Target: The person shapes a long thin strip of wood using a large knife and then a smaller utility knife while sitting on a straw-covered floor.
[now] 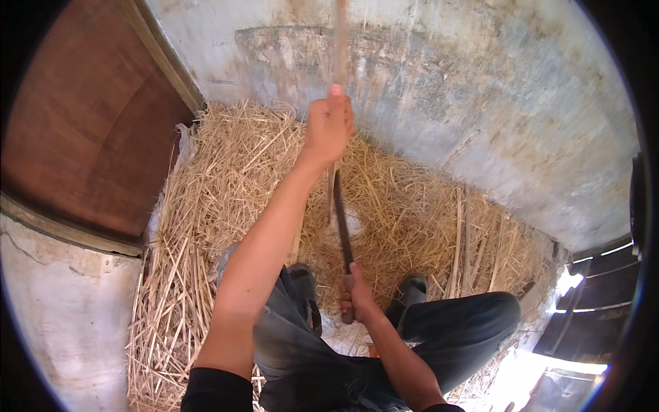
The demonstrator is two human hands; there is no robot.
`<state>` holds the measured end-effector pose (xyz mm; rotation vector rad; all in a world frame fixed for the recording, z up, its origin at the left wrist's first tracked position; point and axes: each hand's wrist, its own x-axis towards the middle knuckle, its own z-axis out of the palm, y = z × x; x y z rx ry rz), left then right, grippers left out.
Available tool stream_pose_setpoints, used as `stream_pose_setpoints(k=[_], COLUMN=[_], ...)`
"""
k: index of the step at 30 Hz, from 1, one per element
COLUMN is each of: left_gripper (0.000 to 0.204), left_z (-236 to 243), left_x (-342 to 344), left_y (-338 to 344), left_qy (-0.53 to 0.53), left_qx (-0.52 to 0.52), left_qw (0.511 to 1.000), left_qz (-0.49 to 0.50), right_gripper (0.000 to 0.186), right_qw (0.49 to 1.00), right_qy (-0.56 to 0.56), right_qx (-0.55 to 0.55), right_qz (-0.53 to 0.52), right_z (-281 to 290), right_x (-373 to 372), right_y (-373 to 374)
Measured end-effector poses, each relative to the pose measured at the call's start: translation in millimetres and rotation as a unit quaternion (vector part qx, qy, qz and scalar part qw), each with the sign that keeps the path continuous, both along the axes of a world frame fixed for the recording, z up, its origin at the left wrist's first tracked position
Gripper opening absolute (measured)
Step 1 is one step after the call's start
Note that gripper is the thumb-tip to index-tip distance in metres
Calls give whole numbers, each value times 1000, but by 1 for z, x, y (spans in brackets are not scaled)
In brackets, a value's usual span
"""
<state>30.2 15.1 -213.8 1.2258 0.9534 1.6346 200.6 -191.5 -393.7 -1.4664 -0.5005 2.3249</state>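
My left hand (329,127) is raised on a stretched arm, with its fingers wrapped round a long thin wooden stick (340,48). The stick runs up past the top of the picture, blurred there, and its lower part comes out below my fist. In my right hand (358,295), held between my knees, is the handle of a long dark-bladed knife (342,223). Its blade points up and away, and its tip is close to the lower part of the stick. Whether blade and stick touch, I cannot tell.
Loose straw (240,158) covers the ground around my shoes. A stained pale wall (439,89) rises behind it. To the left stands a brown wooden panel (96,130) in a frame. Several thin poles (458,240) lie on the straw at right, near dark slats (597,295).
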Motion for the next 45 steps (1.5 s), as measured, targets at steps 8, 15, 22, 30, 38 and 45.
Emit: stream_pose_setpoints(k=[8, 15, 22, 30, 38, 45], left_gripper=[61, 60, 61, 63, 62, 63], left_z=[-13, -11, -9, -6, -2, -3], left_x=[-11, -17, -30, -33, -39, -55], left_y=[9, 9, 2, 4, 3, 0], left_qy=[51, 35, 32, 22, 2, -9], left_qx=[68, 49, 37, 19, 30, 35], left_qw=[990, 992, 991, 993, 996, 996], left_qz=[112, 108, 127, 114, 89, 86], right_gripper=[62, 54, 56, 62, 58, 57], right_qw=[953, 995, 979, 987, 987, 904], right_qy=[-12, 17, -98, -53, -103, 42], right_qx=[228, -71, 148, -151, 110, 316], right_qz=[-201, -64, -100, -17, -48, -286], right_z=[88, -34, 66, -105, 4, 99], right_x=[-1, -9, -18, -11, -23, -57], right_y=[41, -30, 15, -22, 27, 47])
